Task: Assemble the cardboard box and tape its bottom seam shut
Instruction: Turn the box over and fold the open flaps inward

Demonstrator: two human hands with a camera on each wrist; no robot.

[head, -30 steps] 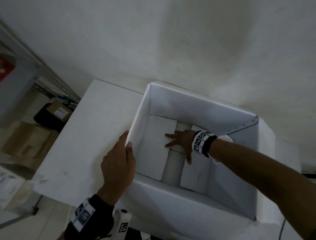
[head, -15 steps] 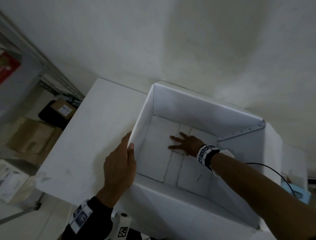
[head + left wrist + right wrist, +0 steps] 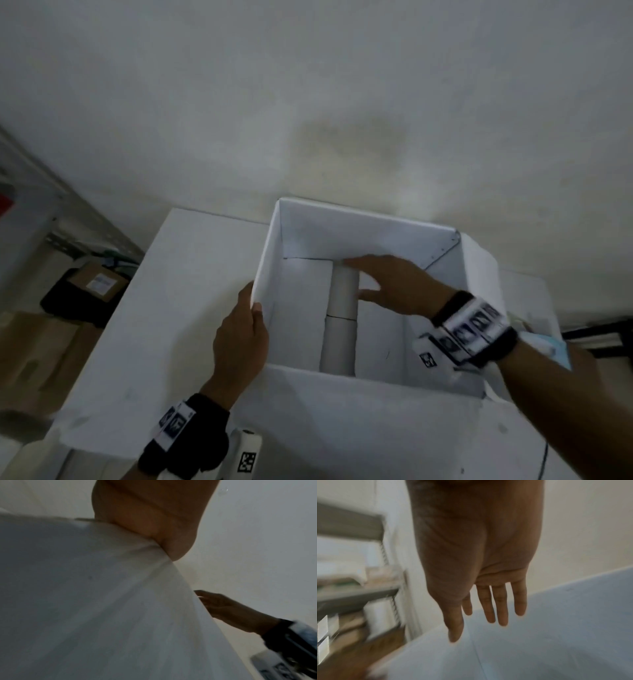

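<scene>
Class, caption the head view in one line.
Left hand grips the white box wall; open right hand hovers inside.

Dim, grainy, motion-blurred wide-angle views

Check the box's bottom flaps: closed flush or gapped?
Gapped. Inside the box, the two bottom flaps lie apart, with a grey strip showing between them.

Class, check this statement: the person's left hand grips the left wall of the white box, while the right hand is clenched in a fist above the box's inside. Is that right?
Not quite. The right hand is not a fist: its fingers are straight and spread, as the right wrist view shows. The rest holds: the left hand grips the left wall of the white box.
</scene>
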